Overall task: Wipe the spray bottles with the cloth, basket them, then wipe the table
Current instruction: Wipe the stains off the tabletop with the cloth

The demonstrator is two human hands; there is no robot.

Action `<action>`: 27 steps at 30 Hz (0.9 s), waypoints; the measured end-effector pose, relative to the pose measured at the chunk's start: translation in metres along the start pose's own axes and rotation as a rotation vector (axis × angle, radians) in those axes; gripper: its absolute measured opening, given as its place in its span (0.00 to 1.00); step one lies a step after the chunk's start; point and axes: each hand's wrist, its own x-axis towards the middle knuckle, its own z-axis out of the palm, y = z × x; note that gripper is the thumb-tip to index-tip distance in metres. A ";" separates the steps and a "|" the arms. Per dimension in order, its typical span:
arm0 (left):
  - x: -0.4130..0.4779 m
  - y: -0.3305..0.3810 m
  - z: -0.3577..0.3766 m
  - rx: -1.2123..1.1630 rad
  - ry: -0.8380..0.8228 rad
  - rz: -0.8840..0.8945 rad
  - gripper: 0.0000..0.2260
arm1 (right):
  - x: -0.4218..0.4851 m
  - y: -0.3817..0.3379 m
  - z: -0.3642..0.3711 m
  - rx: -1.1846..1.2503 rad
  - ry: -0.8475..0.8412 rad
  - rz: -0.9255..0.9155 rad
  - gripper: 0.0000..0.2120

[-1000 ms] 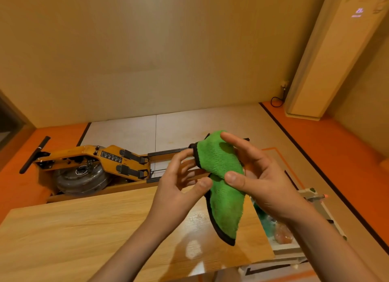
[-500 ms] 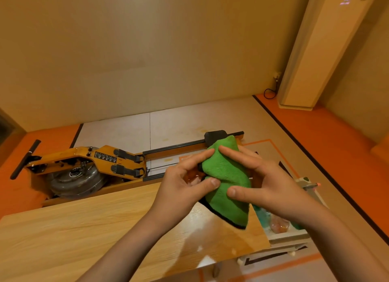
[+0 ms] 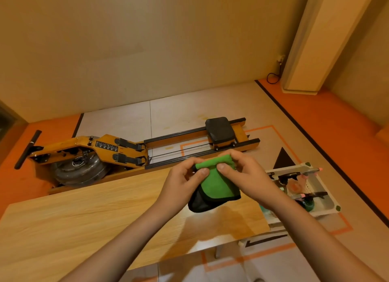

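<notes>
Both hands hold a green cloth (image 3: pixel 216 183) with a black edge above the right part of the wooden table (image 3: pixel 84 214). My left hand (image 3: pixel 183 183) pinches its top left corner and my right hand (image 3: pixel 248 176) pinches the top right, so the cloth hangs folded between them. To the right of the table stands a white basket (image 3: pixel 328 199) with spray bottles (image 3: pixel 294 180) lying in it, their pink-tipped nozzles showing. My right forearm hides part of the basket.
A wooden rowing machine (image 3: pixel 117 153) lies on the floor just beyond the table's far edge. A tall cream unit (image 3: pixel 328 39) stands in the back right corner by the wall. Orange floor runs along the right.
The cloth has come down from chest height to just above the table and is now bunched along its top. Both hands moved lower and closer together. The view tilted downward.
</notes>
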 end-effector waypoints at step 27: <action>0.003 -0.298 0.098 0.038 -0.167 -0.533 0.20 | 0.002 0.329 0.051 -0.155 0.142 0.376 0.31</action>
